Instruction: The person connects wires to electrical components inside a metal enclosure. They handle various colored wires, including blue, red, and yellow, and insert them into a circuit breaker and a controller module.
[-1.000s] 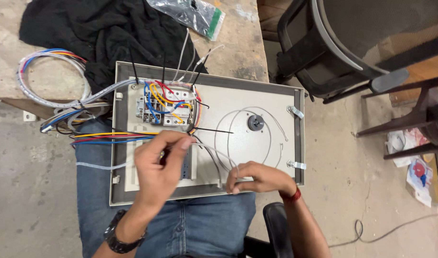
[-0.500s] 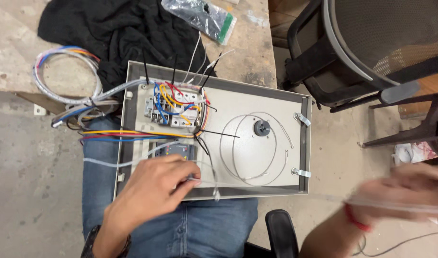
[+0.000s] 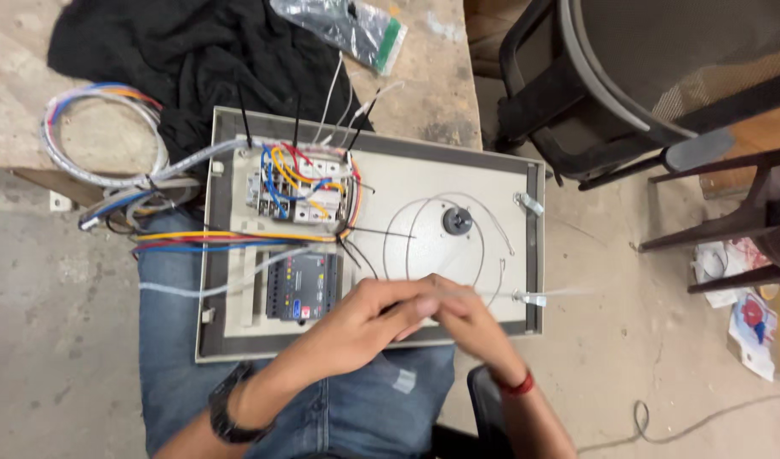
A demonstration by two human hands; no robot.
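A beige electrical panel (image 3: 492, 183) lies across my lap. My left hand (image 3: 360, 321) and my right hand (image 3: 468, 321) meet over its near edge, fingers pinched together. A thin pale strip (image 3: 560, 291), blurred, runs from my fingertips out to the right past the panel's edge. Both hands appear to grip its near end. A dark controller module (image 3: 303, 285) sits just left of my left hand. Breakers with red, blue and yellow wires (image 3: 300, 187) fill the panel's upper left. A round black knob (image 3: 456, 221) ringed by thin wire loops lies just beyond my hands.
A black cloth (image 3: 177, 59), a plastic bag (image 3: 347, 25) and a coil of grey cable (image 3: 101, 136) lie on the wooden bench beyond the panel. A black chair (image 3: 628, 76) stands at the right. Papers (image 3: 751, 314) and a cord (image 3: 662, 421) lie on the concrete floor.
My right hand swung out to the right and came back to the panel's near edge, carrying the pale strip. My left hand left the controller module and met it.
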